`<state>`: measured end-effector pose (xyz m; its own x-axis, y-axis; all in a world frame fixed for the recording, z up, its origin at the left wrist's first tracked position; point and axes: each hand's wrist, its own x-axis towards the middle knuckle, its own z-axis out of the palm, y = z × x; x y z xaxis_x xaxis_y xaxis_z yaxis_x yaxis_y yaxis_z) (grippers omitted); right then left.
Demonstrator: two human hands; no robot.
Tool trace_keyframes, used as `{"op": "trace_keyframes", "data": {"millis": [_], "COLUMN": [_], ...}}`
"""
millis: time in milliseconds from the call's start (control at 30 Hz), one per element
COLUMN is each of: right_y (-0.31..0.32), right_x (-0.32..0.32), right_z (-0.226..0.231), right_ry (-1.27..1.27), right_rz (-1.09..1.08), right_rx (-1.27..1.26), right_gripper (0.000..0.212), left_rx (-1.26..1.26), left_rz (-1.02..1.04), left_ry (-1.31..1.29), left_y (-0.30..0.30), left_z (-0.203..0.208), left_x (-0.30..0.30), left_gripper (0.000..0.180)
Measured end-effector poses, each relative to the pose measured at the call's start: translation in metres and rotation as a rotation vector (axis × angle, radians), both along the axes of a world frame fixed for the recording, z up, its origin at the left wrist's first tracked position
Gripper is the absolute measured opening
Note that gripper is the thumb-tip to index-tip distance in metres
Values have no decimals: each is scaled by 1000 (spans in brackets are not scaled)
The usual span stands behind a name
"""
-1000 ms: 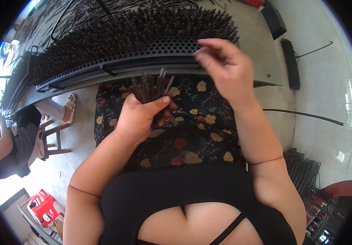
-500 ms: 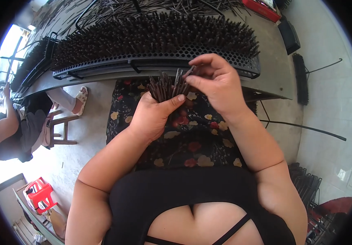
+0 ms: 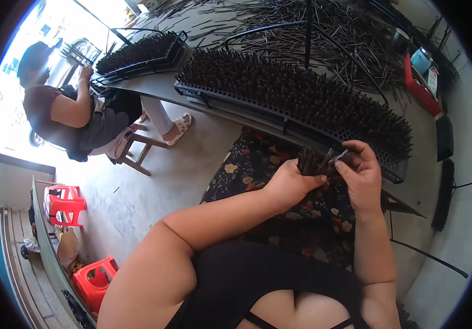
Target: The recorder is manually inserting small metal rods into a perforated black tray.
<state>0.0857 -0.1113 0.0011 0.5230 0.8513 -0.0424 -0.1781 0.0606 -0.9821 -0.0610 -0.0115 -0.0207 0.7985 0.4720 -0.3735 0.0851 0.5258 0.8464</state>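
My left hand [image 3: 290, 186] clasps dark rods [image 3: 309, 163], ends clear above it, seemingly for access; my right hand [image 3: 364, 174] pinches one.

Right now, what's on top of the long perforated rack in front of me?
Densely packed dark thin rods stand on the perforated rack, whose holes show along the near edge; the surface under the rods is hidden.

racks [image 3: 269, 114] and loose rods [image 3: 351, 55] on table [image 3: 159, 86]
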Motion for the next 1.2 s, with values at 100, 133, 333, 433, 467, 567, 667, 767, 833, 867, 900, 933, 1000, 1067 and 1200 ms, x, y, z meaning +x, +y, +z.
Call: {"op": "trace_keyframes", "data": {"millis": [100, 133, 333, 433, 467, 567, 667, 767, 833, 867, 900, 933, 1000, 1067, 1200], "right_y": [-1, -1, 12, 17, 19, 23, 24, 21, 21, 21, 21, 19, 15, 15, 17], "right_x": [-1, 1, 27, 51, 55, 57, 60, 59, 61, 61, 62, 63, 64, 66, 65], "right_z": [-3, -5, 15, 6, 2, -2, -9, -6, -5, -6, -6, -6, -8, -11, -13], "right_ry": [-60, -74, -124, -566, -566, -715, -769, -816, -844, -875, -871, -837, -785, -813, -895], "right_rz": [-32, -31, -257, -405, -408, -407, -371, -319, -318, -323, -317, -350, -384, -388, -417], "right_rx": [9, 28, 237, 444, 438, 416, 358, 349, 367, 386, 387, 366, 329, 344, 351], "right_gripper": [29, 30, 24, 23, 23, 18, 17, 17, 17, 18, 18, 18, 19, 19, 20], "left_rx": [93, 65, -31, -17, -4, 26, 9, 22, 33, 46, 44, 40, 32, 41, 48], "left_rz": [-8, 4, -1, -35, -34, -38, -18, -21, -18, -20, -14, -18, -16, -10, -3], "left_ry": [-83, -83, 114, 120, 130, 149, 158, 155, 153, 148, 151, 144, 137, 133, 136], "left_y": [-1, -1, 9, 8, 9, 8, 8, 9, 10, 11, 12, 13, 14, 14, 16], "left_z": [-11, -8, 10, 3, 1, 1, 1, 1, 0, -1, -1, -1, -1, -3, -1], "left_x": [4, 4, -8, -3, -3, -2, -3, -4, -3, -3, -4, -3, -2, -2, -1], "left_gripper": [12, 11, 7, 8, 8, 8, 8, 8, 8, 8, 8, 8, 8, 9, 9]}}
